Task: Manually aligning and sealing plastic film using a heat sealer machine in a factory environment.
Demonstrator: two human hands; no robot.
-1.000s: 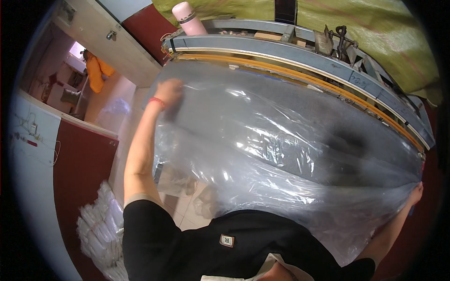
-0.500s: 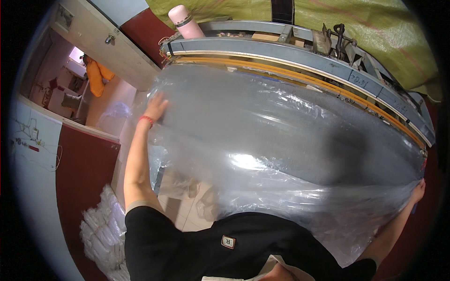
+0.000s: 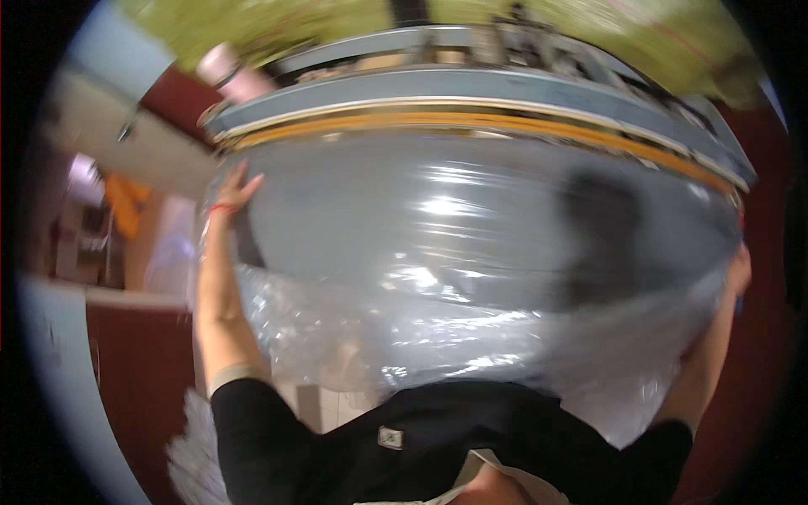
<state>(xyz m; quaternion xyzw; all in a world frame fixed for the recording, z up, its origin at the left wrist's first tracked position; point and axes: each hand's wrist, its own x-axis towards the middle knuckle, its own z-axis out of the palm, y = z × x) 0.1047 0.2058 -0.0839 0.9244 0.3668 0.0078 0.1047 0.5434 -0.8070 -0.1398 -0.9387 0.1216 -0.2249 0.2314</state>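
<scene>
A wide sheet of clear plastic film (image 3: 353, 219) covers a grey surface in front of me, and its near part hangs in creases toward my body. Flat near the film's left edge lies my left hand (image 3: 240, 187), open, with its fingers spread and a red band at the wrist. At the far right, my right hand (image 3: 739, 271) is closed on the film's right edge; its fingers are partly hidden and blurred. The film draws tight toward that hand.
Behind the film runs a long grey metal bar (image 3: 362, 87) with an orange strip (image 3: 404, 120) below it. A pink bottle (image 3: 236, 74) stands at its left end. Yellow-green sheeting (image 3: 328, 21) hangs behind. Bundled clear plastic (image 3: 198, 450) lies at lower left, near a doorway.
The film now lies smoother and straighter over the grey surface. My left hand has spread its fingers. The view has turned, so the bar and bottle sit farther left.
</scene>
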